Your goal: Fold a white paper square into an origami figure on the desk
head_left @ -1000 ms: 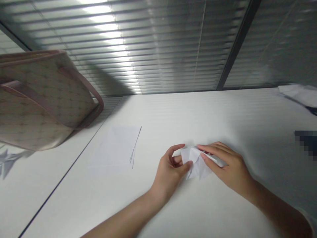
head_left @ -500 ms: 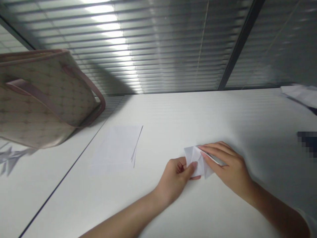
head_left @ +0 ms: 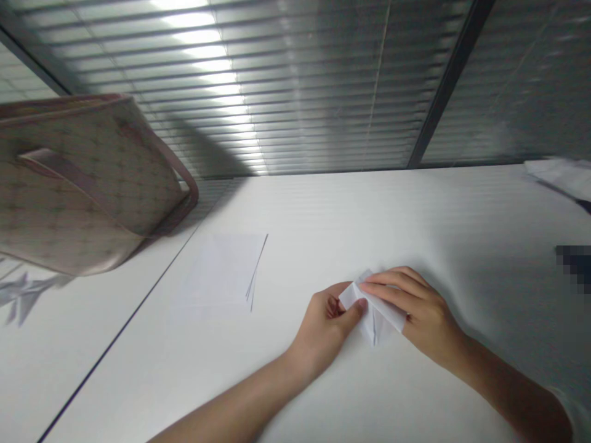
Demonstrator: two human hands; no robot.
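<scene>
A small folded piece of white paper [head_left: 375, 321] is pinched between my hands, just above the white tabletop [head_left: 369, 394]. My left hand [head_left: 324, 329] curls around its left corner, with the thumb pressing on the top. My right hand [head_left: 418, 307] lies across the upper right side, its fingers pressing the paper from above. A crease runs down the lower part of the paper. Part of the paper is hidden under my fingers.
A pale sheaf of thin paper sheets [head_left: 219, 271] lies left of my hands. A beige patterned handbag [head_left: 78, 184] with pink-brown straps fills the upper left. Loose papers [head_left: 561, 175] sit at the far right, beside a pixelated dark object [head_left: 574, 261]. Slatted window blinds [head_left: 277, 80] stand behind the table.
My left hand has moved up and right toward my right hand. The paper now sits more tightly folded between them, with my right fingers lying across it.
</scene>
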